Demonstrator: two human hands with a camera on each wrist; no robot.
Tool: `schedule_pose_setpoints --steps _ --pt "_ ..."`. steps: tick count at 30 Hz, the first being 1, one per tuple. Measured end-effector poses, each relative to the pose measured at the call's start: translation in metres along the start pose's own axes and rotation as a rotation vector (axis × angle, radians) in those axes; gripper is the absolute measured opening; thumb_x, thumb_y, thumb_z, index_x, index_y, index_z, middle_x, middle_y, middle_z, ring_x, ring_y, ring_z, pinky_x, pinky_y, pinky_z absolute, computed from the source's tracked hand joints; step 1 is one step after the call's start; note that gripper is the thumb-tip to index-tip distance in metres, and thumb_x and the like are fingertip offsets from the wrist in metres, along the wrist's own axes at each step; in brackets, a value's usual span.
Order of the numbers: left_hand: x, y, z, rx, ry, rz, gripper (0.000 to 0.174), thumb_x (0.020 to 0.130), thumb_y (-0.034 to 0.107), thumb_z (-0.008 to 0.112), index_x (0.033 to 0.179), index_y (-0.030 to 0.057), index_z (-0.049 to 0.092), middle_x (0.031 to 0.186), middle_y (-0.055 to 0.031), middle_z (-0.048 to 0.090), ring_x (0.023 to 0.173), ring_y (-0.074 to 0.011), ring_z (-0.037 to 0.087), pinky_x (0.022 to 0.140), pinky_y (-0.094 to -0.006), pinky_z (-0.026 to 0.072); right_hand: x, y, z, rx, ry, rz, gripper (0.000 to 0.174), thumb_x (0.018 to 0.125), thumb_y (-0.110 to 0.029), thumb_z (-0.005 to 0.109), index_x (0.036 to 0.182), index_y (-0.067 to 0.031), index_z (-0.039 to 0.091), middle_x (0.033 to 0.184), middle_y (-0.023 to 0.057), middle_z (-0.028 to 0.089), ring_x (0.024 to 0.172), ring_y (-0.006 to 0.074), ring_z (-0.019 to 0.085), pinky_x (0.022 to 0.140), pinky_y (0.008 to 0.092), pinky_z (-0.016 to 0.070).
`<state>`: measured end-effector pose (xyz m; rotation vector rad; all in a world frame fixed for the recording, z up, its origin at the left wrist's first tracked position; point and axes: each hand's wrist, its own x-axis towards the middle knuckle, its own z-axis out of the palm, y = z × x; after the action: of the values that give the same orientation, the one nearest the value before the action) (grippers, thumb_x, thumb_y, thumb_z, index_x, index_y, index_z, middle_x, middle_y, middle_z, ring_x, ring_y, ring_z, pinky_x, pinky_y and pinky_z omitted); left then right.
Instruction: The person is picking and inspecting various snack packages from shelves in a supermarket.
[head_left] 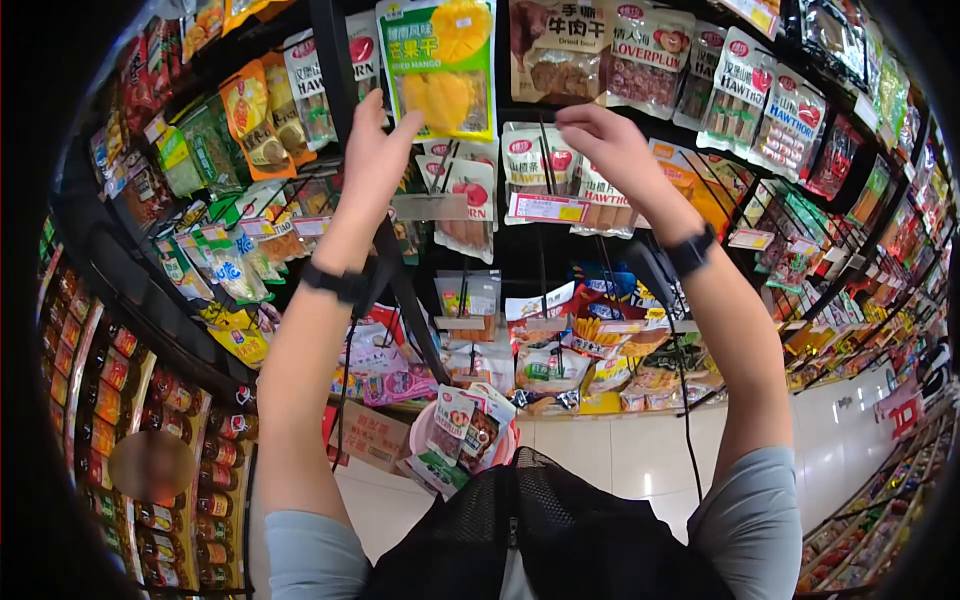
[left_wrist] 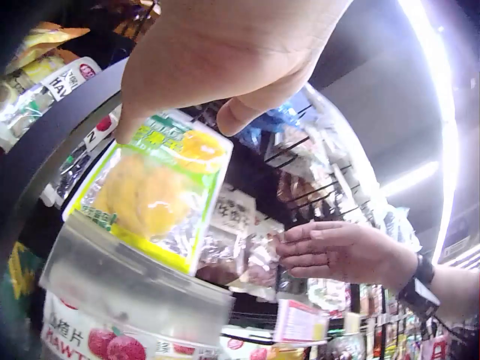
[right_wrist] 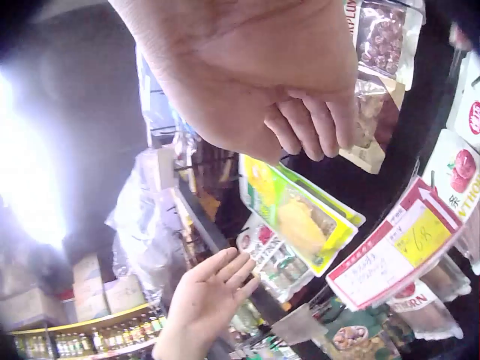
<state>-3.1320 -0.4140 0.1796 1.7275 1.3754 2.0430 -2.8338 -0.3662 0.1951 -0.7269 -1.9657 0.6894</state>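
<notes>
A green and yellow dried mango packet [head_left: 440, 75] hangs upright at the front of the rack. My left hand [head_left: 378, 150] is at its lower left edge with fingers extended; whether it touches the packet is unclear. In the left wrist view the mango packet [left_wrist: 150, 191] shows below my left hand [left_wrist: 217, 64], nothing gripped. My right hand [head_left: 615, 150], fingers slightly bent and holding nothing, is right of the mango packet, just below the dried beef packet [head_left: 556, 55]. The right wrist view shows a second packet edge behind the mango packet [right_wrist: 300, 221].
Hawthorn packets [head_left: 465, 205] hang below, with a price tag [head_left: 548, 207] in front. A dark upright post [head_left: 345, 60] stands beside my left hand. Low down are a pink basket [head_left: 415, 425] holding packets and a cardboard box [head_left: 372, 437]. Jar shelves [head_left: 105, 400] are at left.
</notes>
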Motion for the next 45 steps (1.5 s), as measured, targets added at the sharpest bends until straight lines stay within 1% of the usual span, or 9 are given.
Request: schedule_pose_setpoints --steps 6,9,20,28,31,35,36,42,45 --pt "-0.145 -0.001 -0.018 -0.279 -0.122 0.174 0.034 0.099 0.007 0.055 0.131 -0.0005 0.046 0.121 -0.0142 0.062 0.111 -0.0205 0.062 0.098 -0.035 0.0495 -0.133 -0.004 0.006 -0.074 -0.124 -0.115 0.015 0.097 -0.01 0.062 0.105 -0.0004 0.069 0.099 0.0078 0.073 0.095 0.0154 0.068 0.084 0.0312 0.0541" --pt "-0.2 -0.052 -0.003 -0.103 -0.369 -0.089 0.023 0.099 0.007 0.057 0.122 0.0014 0.055 0.115 -0.0087 0.066 0.106 -0.0141 0.063 0.092 -0.028 0.0485 -0.158 0.047 0.032 -0.152 -0.312 -0.087 0.015 0.094 -0.01 0.065 0.104 -0.001 0.069 0.094 0.0112 0.073 0.085 0.0196 0.071 0.076 0.0321 0.0553" --pt "-0.115 -0.206 0.062 0.225 -0.192 -0.279 0.066 0.092 0.023 0.066 0.146 -0.0007 0.037 0.14 -0.0216 0.052 0.13 -0.0314 0.051 0.108 -0.0383 0.0387 -0.069 0.222 0.144 0.051 -0.087 0.239 0.063 0.081 -0.031 0.079 0.128 0.0038 0.056 0.118 0.0262 0.066 0.104 0.0353 0.068 0.088 0.041 0.0552" --pt "-0.062 -0.266 0.075 -0.265 -0.166 -0.543 0.088 0.084 0.019 0.065 0.158 0.0058 0.019 0.158 -0.0094 0.034 0.145 -0.0236 0.031 0.116 -0.0386 0.0243 -0.013 0.216 0.194 0.367 0.021 0.108 0.032 0.084 -0.017 0.075 0.111 -0.0033 0.065 0.103 0.0109 0.07 0.095 0.0214 0.067 0.085 0.0343 0.0522" --pt "-0.062 -0.265 0.064 -0.197 -0.182 -0.673 0.091 0.081 0.015 0.062 0.16 0.0181 0.018 0.163 -0.003 0.027 0.149 -0.0222 0.023 0.116 -0.0495 0.0169 -0.006 0.215 0.2 0.041 0.066 -0.051 0.033 0.091 -0.036 0.067 0.112 -0.0098 0.066 0.105 0.0127 0.07 0.099 0.0325 0.066 0.086 0.0423 0.0505" --pt "-0.066 -0.259 0.059 -0.287 -0.106 -0.682 0.091 0.075 0.0 0.068 0.155 0.0117 0.027 0.154 -0.0106 0.039 0.143 -0.0227 0.035 0.113 -0.0358 0.0323 -0.007 0.208 0.192 0.008 0.009 -0.043 0.029 0.092 -0.03 0.063 0.112 -0.0082 0.066 0.107 0.0136 0.07 0.102 0.0322 0.066 0.088 0.0413 0.0506" --pt "-0.067 -0.268 0.053 -0.259 -0.27 -0.687 0.094 0.083 0.019 0.064 0.161 0.0217 0.011 0.167 0.0021 0.017 0.153 -0.0206 0.011 0.117 -0.058 0.0072 -0.006 0.214 0.193 0.0 -0.008 -0.012 0.027 0.093 -0.026 0.061 0.111 -0.0066 0.066 0.108 0.0151 0.07 0.103 0.0327 0.065 0.088 0.0416 0.0505" --pt "-0.109 -0.225 0.042 -0.401 -0.157 -0.595 0.044 0.092 0.007 0.064 0.133 0.0049 0.05 0.125 -0.0061 0.062 0.114 -0.0193 0.061 0.101 -0.0332 0.0451 -0.014 0.235 0.184 -0.173 0.152 -0.322 0.013 0.092 -0.01 0.058 0.097 -0.0011 0.065 0.087 0.0186 0.067 0.082 0.0317 0.065 0.077 0.04 0.0508" --pt "-0.139 -0.193 0.033 -0.546 -0.124 -0.545 0.036 0.096 0.005 0.061 0.131 0.0029 0.051 0.125 -0.0084 0.064 0.112 -0.0188 0.062 0.099 -0.0347 0.0474 -0.044 0.186 0.156 0.158 -0.01 0.058 0.02 0.097 -0.016 0.059 0.105 0.0009 0.067 0.081 0.0076 0.065 0.076 0.0164 0.058 0.074 0.0337 0.0487"
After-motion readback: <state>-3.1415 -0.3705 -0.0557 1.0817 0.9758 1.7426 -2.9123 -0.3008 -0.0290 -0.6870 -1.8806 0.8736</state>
